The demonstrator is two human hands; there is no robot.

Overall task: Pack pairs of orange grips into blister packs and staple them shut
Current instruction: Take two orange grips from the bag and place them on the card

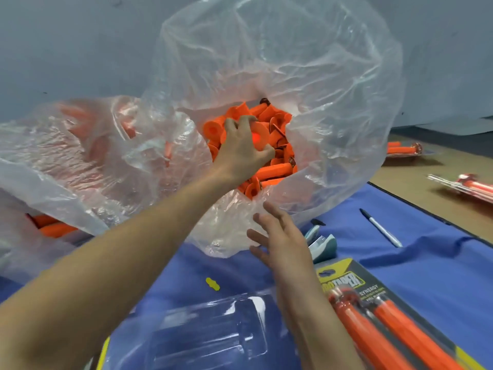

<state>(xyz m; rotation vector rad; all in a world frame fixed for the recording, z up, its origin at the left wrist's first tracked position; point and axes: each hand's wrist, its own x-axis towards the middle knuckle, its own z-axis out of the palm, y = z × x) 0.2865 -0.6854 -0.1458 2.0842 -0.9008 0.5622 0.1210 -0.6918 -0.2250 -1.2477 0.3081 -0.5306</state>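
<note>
A big clear plastic bag (pixel 306 84) full of orange grips (pixel 277 169) stands open at the middle. My left hand (pixel 242 150) reaches into its mouth and closes on one orange grip (pixel 257 136) by its flanged end. My right hand (pixel 280 239) hovers at the bag's lower rim with fingers spread, holding nothing. An empty clear blister pack (pixel 213 335) lies on the blue cloth near me. A filled blister pack (pixel 378 324) with two orange grips and a printed card lies at the lower right.
A second clear bag (pixel 80 156) with orange grips sits at the left. A stapler (pixel 320 244) and a pen (pixel 381 228) lie on the blue cloth (pixel 426 276). More filled packs (pixel 464 185) rest on the brown table at right. A small yellow scrap (pixel 212 284) lies near me.
</note>
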